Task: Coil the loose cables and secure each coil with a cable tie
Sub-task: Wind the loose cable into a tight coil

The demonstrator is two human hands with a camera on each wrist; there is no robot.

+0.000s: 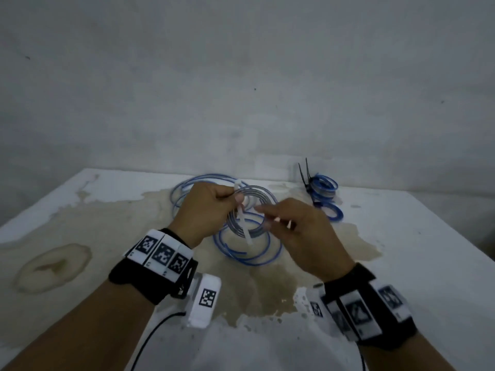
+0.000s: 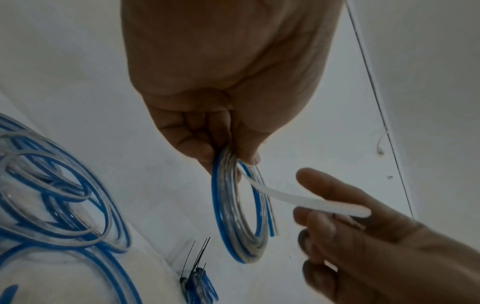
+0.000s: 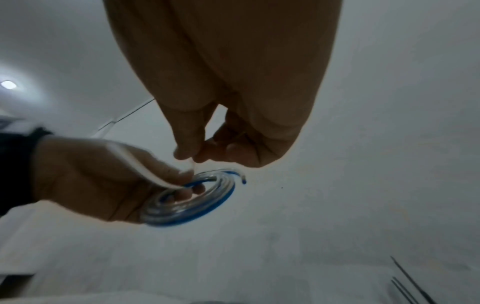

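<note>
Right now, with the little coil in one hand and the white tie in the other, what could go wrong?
The left hand pinches the coil at only one spot, so the loops might spring apart. The cable's cut ends hang free and could slip outside the white tie. The right hand holds just one end of the tie; it may be fiddly to thread. Loose blue cables lie underneath and might snag.

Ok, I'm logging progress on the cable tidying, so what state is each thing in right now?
held coil: wound up, gripped by left hand, lifted off the table, not yet tied.
white cable tie: unfastened, running through the coil; right hand pinches one end.
loose blue cables: uncoiled, lying on the table.
finished coils: bound with black ties, resting on the table at the far right.
</note>
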